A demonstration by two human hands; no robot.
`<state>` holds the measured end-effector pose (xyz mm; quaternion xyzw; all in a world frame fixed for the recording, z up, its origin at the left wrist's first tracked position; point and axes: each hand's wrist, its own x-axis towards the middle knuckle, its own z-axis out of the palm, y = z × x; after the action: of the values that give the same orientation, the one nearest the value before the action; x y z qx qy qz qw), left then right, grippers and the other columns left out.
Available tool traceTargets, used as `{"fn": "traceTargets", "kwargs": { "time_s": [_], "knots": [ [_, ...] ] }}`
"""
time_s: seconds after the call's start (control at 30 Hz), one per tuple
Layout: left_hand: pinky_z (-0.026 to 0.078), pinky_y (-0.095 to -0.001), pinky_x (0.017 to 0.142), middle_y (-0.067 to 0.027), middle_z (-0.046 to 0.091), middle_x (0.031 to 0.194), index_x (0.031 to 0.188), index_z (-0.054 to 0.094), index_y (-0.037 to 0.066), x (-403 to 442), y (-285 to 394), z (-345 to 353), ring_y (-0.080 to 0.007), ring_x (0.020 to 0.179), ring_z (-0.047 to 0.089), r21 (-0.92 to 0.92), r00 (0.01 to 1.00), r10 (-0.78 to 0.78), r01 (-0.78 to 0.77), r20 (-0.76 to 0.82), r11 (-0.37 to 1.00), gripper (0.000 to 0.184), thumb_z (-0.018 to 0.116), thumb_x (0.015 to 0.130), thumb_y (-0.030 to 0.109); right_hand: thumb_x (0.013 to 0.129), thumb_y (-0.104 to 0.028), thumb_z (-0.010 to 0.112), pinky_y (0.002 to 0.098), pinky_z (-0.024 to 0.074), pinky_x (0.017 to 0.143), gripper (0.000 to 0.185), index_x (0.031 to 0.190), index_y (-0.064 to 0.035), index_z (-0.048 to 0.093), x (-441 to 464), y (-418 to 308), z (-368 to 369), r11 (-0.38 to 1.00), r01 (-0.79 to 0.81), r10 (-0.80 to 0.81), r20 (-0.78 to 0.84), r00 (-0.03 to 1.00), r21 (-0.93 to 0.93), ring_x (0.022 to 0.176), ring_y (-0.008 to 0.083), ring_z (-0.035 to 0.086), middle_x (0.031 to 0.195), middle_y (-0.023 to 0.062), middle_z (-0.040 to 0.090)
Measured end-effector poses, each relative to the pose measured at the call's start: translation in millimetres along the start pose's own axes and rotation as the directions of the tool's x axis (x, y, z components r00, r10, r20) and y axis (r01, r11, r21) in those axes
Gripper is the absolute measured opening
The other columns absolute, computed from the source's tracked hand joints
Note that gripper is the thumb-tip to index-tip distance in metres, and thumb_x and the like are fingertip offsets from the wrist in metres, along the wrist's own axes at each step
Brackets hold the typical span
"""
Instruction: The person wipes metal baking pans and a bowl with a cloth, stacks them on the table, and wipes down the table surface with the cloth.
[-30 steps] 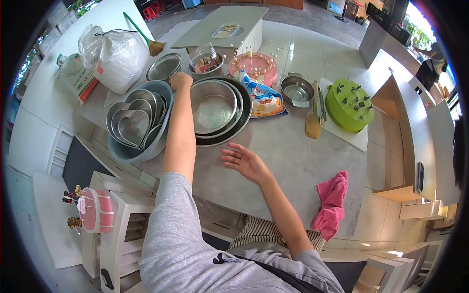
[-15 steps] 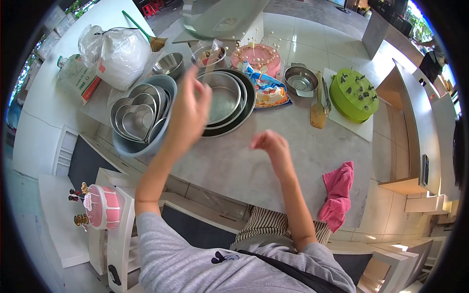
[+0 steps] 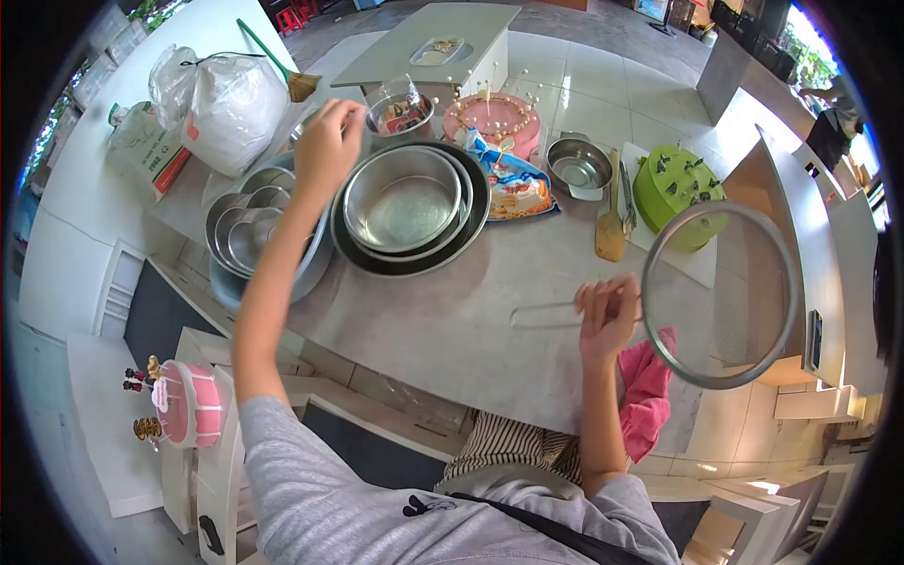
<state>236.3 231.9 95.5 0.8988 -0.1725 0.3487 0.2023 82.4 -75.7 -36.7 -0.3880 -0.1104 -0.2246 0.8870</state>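
Observation:
My right hand (image 3: 610, 318) is closed round the wire handle of a large round sieve (image 3: 656, 341), whose metal rim and fine mesh extend to the right over the table's edge. My left hand (image 3: 331, 137) is raised at the back left with its fingers curled; what they hold, if anything, is hidden. Behind it a steel bowl (image 3: 298, 132) partly shows. Below that arm, nested heart-shaped cake tins (image 3: 226, 226) sit in a blue-grey basin (image 3: 315, 276). Beside them, round cake tins (image 3: 405, 202) are nested in a dark pan (image 3: 410, 266).
Along the back are a steel bowl with packets (image 3: 399, 113), a pink cake stand (image 3: 492, 122) with pearl picks, a printed bag (image 3: 513, 186), a steel pan (image 3: 579, 165), a wooden spatula (image 3: 609, 231) and a green cake stand (image 3: 683, 188). A pink cloth (image 3: 645, 405) lies front right.
The sieve, blurred above my left hand before, is now in my right hand at the right. My left hand has moved back and left; my right hand has shifted right.

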Motion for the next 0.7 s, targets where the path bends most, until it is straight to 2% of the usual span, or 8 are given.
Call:
{"fn": "traceTargets", "kwargs": {
  "time_s": [0.03, 0.1, 0.17, 0.23, 0.37, 0.5, 0.6, 0.7],
  "knots": [
    [0.047, -0.0386, 0.073, -0.0117, 0.062, 0.088, 0.089, 0.060, 0.003, 14.1, -38.9, 17.3, -0.0293, 0.081, 0.061, 0.172, 1.000, 0.016, -0.018, 0.013, 0.985, 0.020, 0.052, 0.085, 0.022, 0.097, -0.030, 0.033, 0.0293, 0.0355, 0.045, 0.033, 0.079, -0.0068, 0.047, -7.8, 4.0, -2.6, 0.999, -0.041, 0.040, -0.054, 0.998, -0.032, 0.032, 0.0113, 0.024, 0.039, -0.0006, 0.028],
    [0.048, -0.0410, 0.073, -0.0142, 0.063, 0.089, 0.088, 0.060, 0.002, 27.8, -116.7, 52.6, -0.0324, 0.083, 0.061, 0.482, 0.959, -0.085, -0.059, 0.271, 0.874, 0.019, 0.053, 0.082, 0.019, 0.096, -0.030, 0.032, 0.0310, 0.0367, 0.045, 0.032, 0.084, -0.0041, 0.048, -28.0, 16.8, 8.7, 0.984, -0.179, 0.179, 0.014, 0.984, 0.006, 0.033, 0.0130, 0.029, 0.041, 0.0018, 0.034],
    [0.049, -0.0414, 0.078, -0.0175, 0.063, 0.097, 0.093, 0.062, 0.001, 34.4, -155.1, 71.2, -0.0331, 0.090, 0.061, 0.604, 0.840, -0.265, -0.091, 0.473, 0.792, 0.022, 0.053, 0.079, 0.016, 0.097, -0.028, 0.030, 0.0318, 0.0380, 0.046, 0.033, 0.094, -0.0007, 0.049, -39.7, 34.1, 23.8, 0.962, -0.268, 0.259, 0.140, 0.956, 0.050, 0.034, 0.0146, 0.034, 0.042, 0.0039, 0.038],
    [0.048, -0.0414, 0.082, -0.0188, 0.060, 0.107, 0.100, 0.063, 0.002, 46.9, -164.7, 84.4, -0.0325, 0.099, 0.059, 0.704, 0.667, -0.535, 0.023, 0.518, 0.710, 0.028, 0.052, 0.076, 0.013, 0.097, -0.027, 0.030, 0.0316, 0.0400, 0.052, 0.035, 0.102, 0.0014, 0.050, -47.7, 43.4, 26.5, 0.910, -0.378, 0.346, 0.188, 0.919, 0.172, 0.040, 0.0148, 0.039, 0.045, 0.0050, 0.041],
    [0.045, -0.0404, 0.088, -0.0154, 0.057, 0.116, 0.107, 0.062, 0.004, 54.1, -194.6, 118.6, -0.0295, 0.108, 0.055, 0.749, 0.533, -0.685, 0.135, 0.497, 0.649, 0.032, 0.051, 0.078, 0.012, 0.097, -0.024, 0.029, 0.0299, 0.0389, 0.052, 0.034, 0.101, 0.0017, 0.052, -54.9, 47.1, 13.9, 0.900, -0.409, 0.370, 0.230, 0.900, 0.153, 0.041, 0.0142, 0.039, 0.047, 0.0050, 0.042],
    [0.045, -0.0402, 0.089, -0.0127, 0.057, 0.118, 0.108, 0.062, 0.006, 54.3, -197.9, 137.2, -0.0283, 0.110, 0.054, 0.775, 0.494, -0.708, 0.101, 0.504, 0.623, 0.031, 0.051, 0.080, 0.011, 0.097, -0.023, 0.030, 0.0278, 0.0365, 0.050, 0.034, 0.098, 0.0012, 0.055, -52.1, 48.1, 5.8, 0.879, -0.468, 0.437, 0.236, 0.868, 0.092, 0.041, 0.0129, 0.037, 0.046, 0.0044, 0.041],
    [0.047, -0.0400, 0.085, -0.0137, 0.059, 0.114, 0.106, 0.064, 0.007, 50.9, -210.0, 142.7, -0.0296, 0.105, 0.058, 0.805, 0.593, -0.722, 0.198, 0.355, 0.559, 0.027, 0.053, 0.082, 0.012, 0.096, -0.023, 0.031, 0.0276, 0.0356, 0.050, 0.034, 0.097, 0.0008, 0.055, -47.8, 48.6, 6.5, 0.839, -0.525, 0.489, 0.226, 0.843, 0.145, 0.040, 0.0123, 0.035, 0.045, 0.0037, 0.039],
    [0.049, -0.0404, 0.081, -0.0154, 0.061, 0.109, 0.102, 0.065, 0.006, 45.1, -221.7, 148.1, -0.0309, 0.101, 0.060, 0.796, 0.637, -0.686, 0.182, 0.351, 0.577, 0.025, 0.053, 0.081, 0.012, 0.096, -0.023, 0.031, 0.0280, 0.0356, 0.050, 0.033, 0.095, 0.0002, 0.055, -44.0, 45.4, 4.7, 0.794, -0.573, 0.541, 0.195, 0.818, 0.204, 0.039, 0.0122, 0.033, 0.044, 0.0031, 0.037]
  ]
}}
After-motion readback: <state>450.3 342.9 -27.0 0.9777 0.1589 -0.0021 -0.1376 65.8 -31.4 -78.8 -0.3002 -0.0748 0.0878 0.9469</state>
